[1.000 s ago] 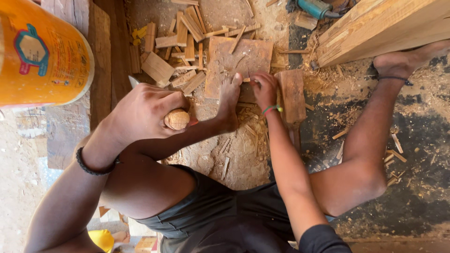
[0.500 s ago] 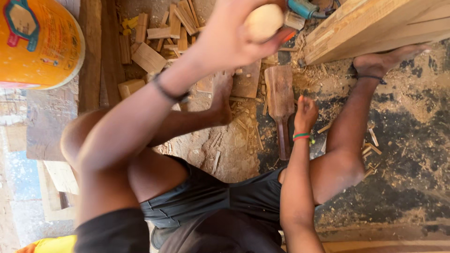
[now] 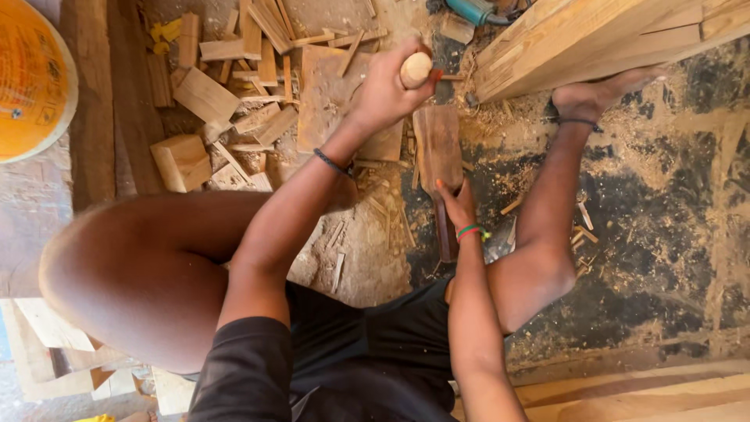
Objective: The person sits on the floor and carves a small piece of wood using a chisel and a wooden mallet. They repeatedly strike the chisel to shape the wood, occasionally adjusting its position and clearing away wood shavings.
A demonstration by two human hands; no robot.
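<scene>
A dark wooden paddle blank (image 3: 437, 156) lies on the sawdust floor (image 3: 664, 234) at frame centre, long axis vertical, handle pointing down. The right hand (image 3: 457, 205) closes its grip on that handle. The left hand (image 3: 387, 90), upper centre, clasps a rounded wooden mallet head (image 3: 416, 69).

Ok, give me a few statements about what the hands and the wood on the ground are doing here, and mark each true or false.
1. The left hand grips a round wooden handle. True.
2. The right hand holds a dark wooden piece on the ground. True.
3. The right wrist is bare. False: it wears a red and green band.
4. Wood offcuts lie left of the hands. True.
5. An orange container stands at the right edge. False: it is at the upper left.
</scene>
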